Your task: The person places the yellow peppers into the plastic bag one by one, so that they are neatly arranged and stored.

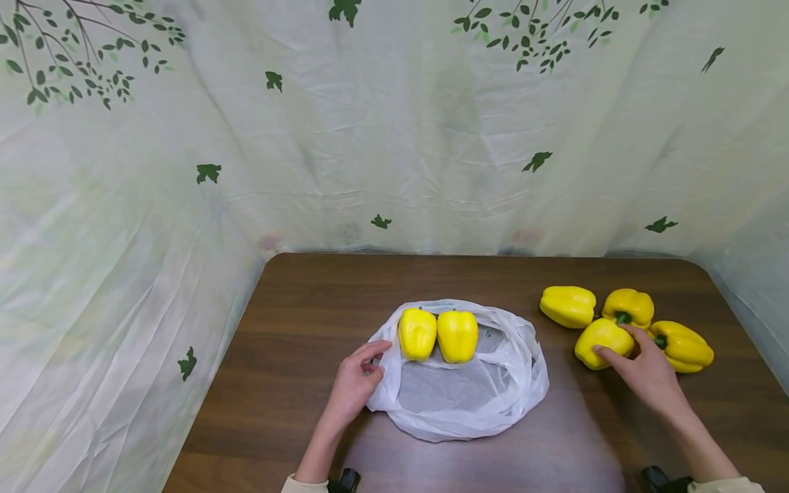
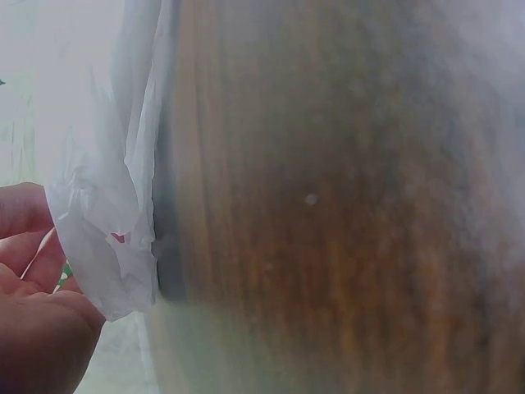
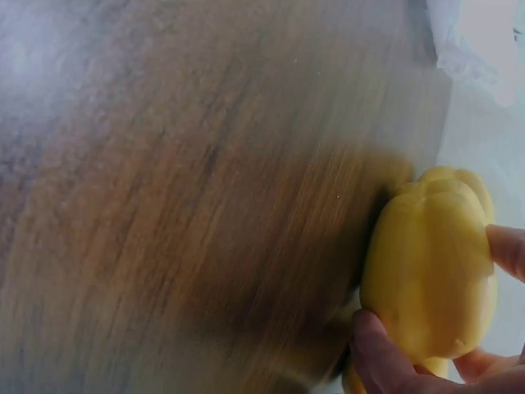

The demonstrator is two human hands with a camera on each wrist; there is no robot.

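A white plastic bag (image 1: 462, 404) lies with its mouth spread on the table, two yellow bell peppers (image 1: 417, 334) (image 1: 457, 336) side by side in its far part. At the bag's left edge my left hand (image 1: 357, 385) touches the rim with fingers bent; the left wrist view shows the plastic (image 2: 107, 238) against the fingers (image 2: 25, 213). My right hand (image 1: 650, 373) pinches a yellow pepper (image 1: 603, 344) between thumb and fingers, also seen in the right wrist view, where the pepper (image 3: 431, 267) is between the fingertips.
Around the pinched pepper lie three more yellow peppers: one at the back left (image 1: 568, 307), one behind (image 1: 629, 306) and one to the right (image 1: 685, 347). The brown table (image 1: 296, 308) ends at a pale cloth backdrop (image 1: 394, 137) printed with leaves.
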